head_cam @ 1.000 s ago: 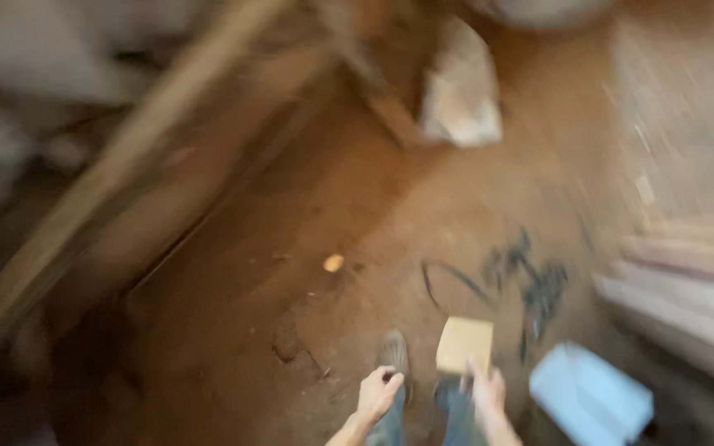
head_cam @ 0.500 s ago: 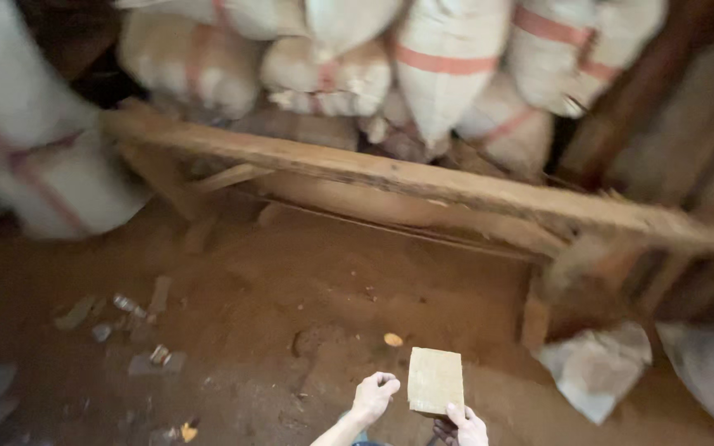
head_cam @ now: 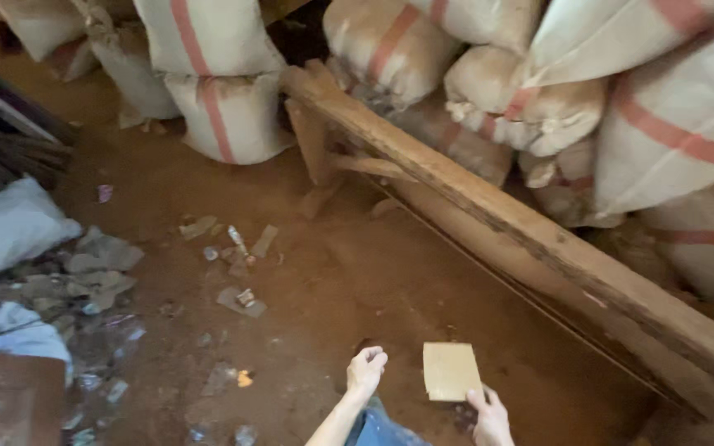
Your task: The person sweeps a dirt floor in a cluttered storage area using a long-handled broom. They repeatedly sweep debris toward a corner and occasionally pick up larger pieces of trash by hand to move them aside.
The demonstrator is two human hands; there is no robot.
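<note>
Seen from above, both bare forearms reach forward from the bottom edge of the frame, close together. The left hand [head_cam: 366, 371] is curled into a loose fist, fingers folded under, knuckles up, holding nothing visible. The right hand [head_cam: 489, 415], slightly lower and to the side, points its fingers forward, fingertips pinched on something held upright before it.

Your right hand [head_cam: 489, 417] has its grip on the flat board [head_cam: 451, 372], with your left hand [head_cam: 365, 372] just left of it. Beyond them a wooden beam [head_cam: 489, 206] slants across, sacks [head_cam: 555, 107] piled behind it. Litter [head_cam: 101, 281] lies on the floor [head_cam: 349, 281] to your left.
</note>
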